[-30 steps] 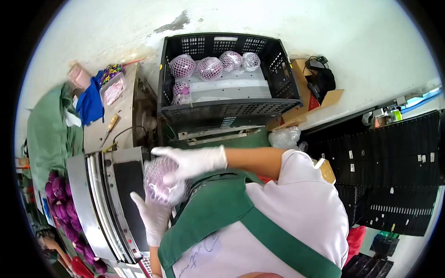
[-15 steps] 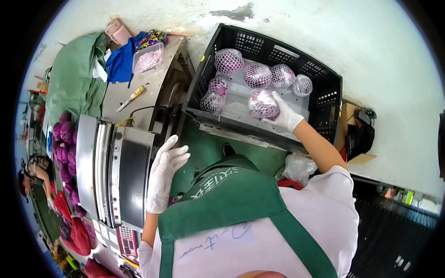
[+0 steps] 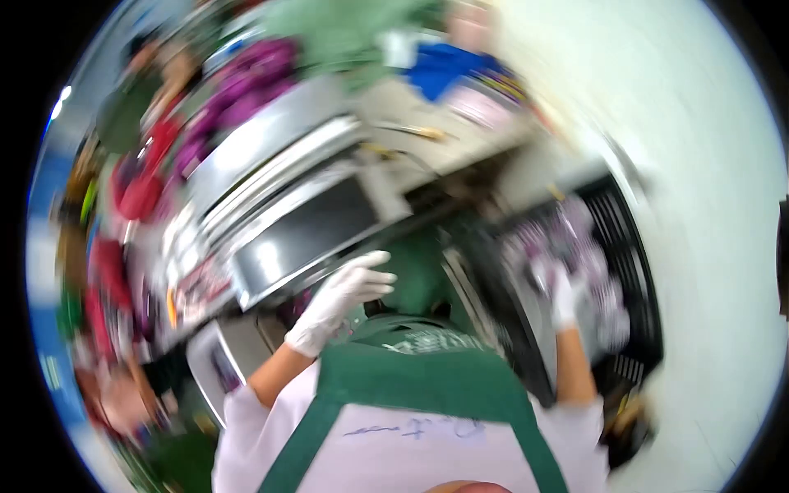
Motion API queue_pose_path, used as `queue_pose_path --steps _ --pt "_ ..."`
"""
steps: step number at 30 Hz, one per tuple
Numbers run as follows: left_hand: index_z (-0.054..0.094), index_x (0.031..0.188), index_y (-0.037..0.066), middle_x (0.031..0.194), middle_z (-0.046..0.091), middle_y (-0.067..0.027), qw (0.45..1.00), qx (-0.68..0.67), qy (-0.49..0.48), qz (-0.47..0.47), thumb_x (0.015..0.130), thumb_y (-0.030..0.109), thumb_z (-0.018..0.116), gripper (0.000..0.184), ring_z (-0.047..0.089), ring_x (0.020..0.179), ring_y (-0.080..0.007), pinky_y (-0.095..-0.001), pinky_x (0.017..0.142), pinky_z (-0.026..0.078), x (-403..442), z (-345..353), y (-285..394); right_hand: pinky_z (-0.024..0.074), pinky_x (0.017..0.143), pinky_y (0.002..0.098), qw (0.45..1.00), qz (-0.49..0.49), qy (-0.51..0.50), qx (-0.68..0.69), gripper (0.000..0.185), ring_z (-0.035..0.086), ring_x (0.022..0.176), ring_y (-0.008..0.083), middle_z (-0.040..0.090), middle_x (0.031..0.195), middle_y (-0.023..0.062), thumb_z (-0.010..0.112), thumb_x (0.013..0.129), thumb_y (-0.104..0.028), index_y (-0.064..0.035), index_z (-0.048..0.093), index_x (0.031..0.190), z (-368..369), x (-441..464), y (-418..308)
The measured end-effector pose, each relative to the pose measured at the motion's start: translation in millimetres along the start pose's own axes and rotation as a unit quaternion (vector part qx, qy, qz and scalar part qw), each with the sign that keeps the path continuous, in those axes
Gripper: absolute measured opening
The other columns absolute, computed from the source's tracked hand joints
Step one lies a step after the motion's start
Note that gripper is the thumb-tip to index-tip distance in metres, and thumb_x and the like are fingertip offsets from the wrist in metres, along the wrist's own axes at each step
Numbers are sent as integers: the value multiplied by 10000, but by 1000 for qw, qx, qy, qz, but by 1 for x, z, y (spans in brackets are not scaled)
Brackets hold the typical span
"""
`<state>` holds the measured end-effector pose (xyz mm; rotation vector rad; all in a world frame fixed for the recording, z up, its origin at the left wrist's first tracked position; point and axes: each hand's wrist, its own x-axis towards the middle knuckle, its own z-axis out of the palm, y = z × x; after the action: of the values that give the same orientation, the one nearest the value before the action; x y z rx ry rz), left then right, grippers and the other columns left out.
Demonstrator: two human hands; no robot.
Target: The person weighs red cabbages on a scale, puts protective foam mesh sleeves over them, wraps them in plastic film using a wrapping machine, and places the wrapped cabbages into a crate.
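My left hand [image 3: 343, 301], in a white glove, is held out in front of the wrapping machine [image 3: 304, 234] with its fingers stretched and nothing in them. On the right, my gloved right hand [image 3: 564, 297] reaches into the black crate [image 3: 634, 271]. Several purple cabbages [image 3: 573, 220] in white foam nets lie in the crate. One netted cabbage [image 3: 540, 273] is at my right fingertips. Motion blur smears those fingers, so I cannot tell whether they still grip it.
A worktable [image 3: 485, 144] behind the machine carries a knife [image 3: 423, 131], a blue cloth [image 3: 448, 70] and a plastic box [image 3: 479, 107]. Unwrapped purple cabbages [image 3: 246, 82] are piled beyond the machine. Other people are at the far left.
My view has turned left, so the crate now appears farther right and the machine more central. My right hand stays inside the crate, with the cabbage now lower among the others.
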<state>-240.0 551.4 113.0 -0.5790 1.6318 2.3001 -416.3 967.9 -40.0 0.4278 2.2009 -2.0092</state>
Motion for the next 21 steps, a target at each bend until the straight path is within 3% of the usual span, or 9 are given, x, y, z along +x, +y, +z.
queue_pose_path --steps 1,2,4,7,11,16,18,20,21 --pt "421 1402 51 1206 611 -159 1000 -16 -7 25 1025 327 428 467 608 1093 -231 -359 999 453 -8 -15 -6 337 1080 383 946 -204 129 -217 510 466 1236 269 500 1320 198 630 874 -62 53 437 1332 22 -9 -13" --pt "429 1405 76 1212 611 -143 999 8 19 33 1024 323 438 454 597 1107 -213 -346 1005 443 -18 -20 -2 301 1103 401 917 -263 96 -285 477 424 1287 271 480 1350 180 583 893 -35 39 432 1340 43 -21 -47" --pt "430 1417 106 1221 613 -111 998 3 38 60 1009 346 480 475 579 1121 -180 -329 1006 423 -36 -39 -4 288 1106 417 846 -429 64 -309 458 406 1311 278 482 1361 145 554 908 -22 -4 437 1351 99 -44 -86" --pt "440 1412 100 1209 621 -100 987 -18 79 140 998 310 512 469 584 1108 -167 -316 983 410 -57 -62 10 270 1111 419 863 -470 -73 -172 450 387 1330 273 452 1388 117 525 929 -35 -43 423 1367 198 -76 -119" --pt "464 1391 82 1175 636 -102 958 6 149 244 986 234 537 438 592 1087 -160 -327 995 421 -80 -141 25 274 1132 402 895 -396 -170 -116 408 381 1319 277 415 1381 150 512 950 -77 9 441 1341 305 -81 -95" --pt "483 1365 48 1184 625 -78 881 44 316 349 942 175 612 460 580 1077 -138 -283 950 457 -79 -313 65 398 1013 364 953 -198 -46 -223 382 529 1150 300 551 1263 185 500 977 -184 61 504 1270 370 -21 -18" --pt "421 1407 34 1318 543 -124 843 72 405 346 890 204 678 602 550 1164 -202 -324 980 445 -58 -395 86 444 892 349 945 -213 37 -246 379 591 954 280 638 1028 177 473 978 -251 87 598 1095 383 -25 -21" --pt "364 1445 56 1406 443 -205 707 310 500 392 809 289 751 781 489 1257 -306 -377 1019 418 -25 -483 112 440 854 339 955 -137 4 -264 381 569 901 242 628 1004 144 474 978 -263 81 598 1085 388 -46 -45" --pt "356 1452 73 1404 429 -239 695 353 517 354 773 340 769 839 463 1275 -349 -396 1031 404 -9 -514 126 437 834 335 958 -149 14 -245 377 555 878 225 621 985 129 471 980 -264 76 600 1080 386 -40 -34"
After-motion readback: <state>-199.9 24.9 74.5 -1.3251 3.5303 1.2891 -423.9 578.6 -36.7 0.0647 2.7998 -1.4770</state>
